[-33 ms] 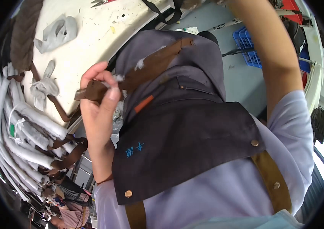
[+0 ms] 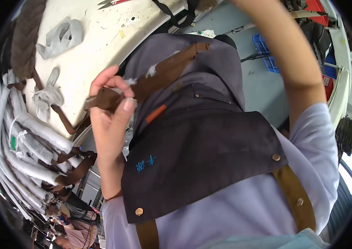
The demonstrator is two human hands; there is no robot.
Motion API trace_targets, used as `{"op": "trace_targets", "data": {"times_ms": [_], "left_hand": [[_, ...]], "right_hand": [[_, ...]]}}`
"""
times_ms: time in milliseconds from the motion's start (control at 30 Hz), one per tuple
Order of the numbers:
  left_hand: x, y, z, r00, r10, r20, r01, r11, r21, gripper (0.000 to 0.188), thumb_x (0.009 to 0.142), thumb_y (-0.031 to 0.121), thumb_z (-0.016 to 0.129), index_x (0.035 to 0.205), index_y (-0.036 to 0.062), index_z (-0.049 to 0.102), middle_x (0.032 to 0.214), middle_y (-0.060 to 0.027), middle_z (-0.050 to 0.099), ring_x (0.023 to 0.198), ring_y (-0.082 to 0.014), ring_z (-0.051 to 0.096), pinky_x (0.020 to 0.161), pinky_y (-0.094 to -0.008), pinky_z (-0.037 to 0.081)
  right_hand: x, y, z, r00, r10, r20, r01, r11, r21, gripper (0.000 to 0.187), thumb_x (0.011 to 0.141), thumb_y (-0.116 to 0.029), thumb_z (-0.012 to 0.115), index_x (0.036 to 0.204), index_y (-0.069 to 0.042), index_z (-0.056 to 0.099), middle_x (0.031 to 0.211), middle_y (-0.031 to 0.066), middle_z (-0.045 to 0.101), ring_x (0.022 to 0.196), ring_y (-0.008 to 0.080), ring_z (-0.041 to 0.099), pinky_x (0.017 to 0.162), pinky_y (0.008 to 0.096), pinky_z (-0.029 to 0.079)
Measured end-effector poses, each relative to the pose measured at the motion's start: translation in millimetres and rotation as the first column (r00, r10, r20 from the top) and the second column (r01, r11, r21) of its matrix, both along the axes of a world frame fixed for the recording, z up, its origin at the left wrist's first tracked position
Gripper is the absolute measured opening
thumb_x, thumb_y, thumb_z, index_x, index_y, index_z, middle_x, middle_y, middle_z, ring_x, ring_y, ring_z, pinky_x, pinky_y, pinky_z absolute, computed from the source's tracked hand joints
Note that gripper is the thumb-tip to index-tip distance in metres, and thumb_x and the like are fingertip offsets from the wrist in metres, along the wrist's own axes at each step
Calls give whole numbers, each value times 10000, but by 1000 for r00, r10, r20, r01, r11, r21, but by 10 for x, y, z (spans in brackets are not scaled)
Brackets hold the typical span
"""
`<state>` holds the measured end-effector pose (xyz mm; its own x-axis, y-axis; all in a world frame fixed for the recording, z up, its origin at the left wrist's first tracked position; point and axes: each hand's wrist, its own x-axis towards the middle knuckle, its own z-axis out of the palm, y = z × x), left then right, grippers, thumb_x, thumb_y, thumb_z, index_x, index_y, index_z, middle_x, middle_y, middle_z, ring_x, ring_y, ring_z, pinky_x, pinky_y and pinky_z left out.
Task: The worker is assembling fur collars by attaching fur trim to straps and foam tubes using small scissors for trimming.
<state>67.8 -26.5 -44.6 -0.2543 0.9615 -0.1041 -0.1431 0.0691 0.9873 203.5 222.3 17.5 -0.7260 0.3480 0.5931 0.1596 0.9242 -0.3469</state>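
My left hand (image 2: 111, 103) is closed around the end of a brown fabric strip (image 2: 165, 72), with the thumb and fingers curled about it. A short tail of the strip sticks out to the left of the hand. The rest lies slantwise over the dark apron (image 2: 209, 141) on my lap, and tufts of white fluff cling along it. My right forearm (image 2: 279, 37) reaches up past the top edge, so the right hand is out of view.
A pale table (image 2: 97, 45) at upper left bears a grey cloth loop (image 2: 62, 37), a knotted grey cloth (image 2: 49, 93) and scissors (image 2: 114, 3). Bundled white padded tubes (image 2: 31, 145) hang at far left. A blue crate (image 2: 265, 52) stands right. Someone in pink (image 2: 82, 232) is at lower left.
My right forearm has swung a little to the left at the top. The left hand has shifted slightly right, its thumb closer over the strip.
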Motion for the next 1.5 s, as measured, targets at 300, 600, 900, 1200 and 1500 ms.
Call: {"op": "trace_targets", "data": {"times_ms": [300,600,900,1200,1500], "left_hand": [[369,58,-187,824,-106,556,133,991,-9,699,876,416,482,1344,-26,210,1265,-148,386,1168,-226,399,960,-360,342],[236,-27,41,857,-395,332,409,912,32,270,944,241,423,947,10,562,799,-30,566,729,-95,520,674,-237,416],[-308,-540,173,975,-192,108,215,940,-264,157,894,172,519,838,38,579,642,42,488,599,-24,451,528,-192,374],[-519,-820,-962,572,-305,-761,55,940,-336,196,820,206,572,951,61,560,853,-173,588,749,-385,558,657,-403,454],[-517,-984,-238,578,-278,-767,-147,889,-433,582,765,279,652,1262,100,408,1098,-155,527,707,-270,610,692,-375,478]], "right_hand": [[447,-1554,-1186,993,122,-8,-91,698,-710,528,664,-51,723,1138,-96,495,1188,127,403,1001,270,522,756,304,506],[382,-1452,-1182,961,258,-100,-251,657,-711,649,740,10,557,1337,-40,310,1309,160,420,1110,269,492,872,316,412],[701,-1146,-1211,988,-51,143,118,850,-513,275,685,89,476,921,11,594,879,143,604,838,275,591,770,318,449],[1163,-913,-1625,883,2,470,200,904,-379,238,648,0,671,856,12,557,872,141,560,816,315,517,727,366,419],[1142,-1044,-1799,791,34,611,297,852,-431,259,726,31,596,979,9,542,1008,176,554,995,356,515,847,387,416]]}}
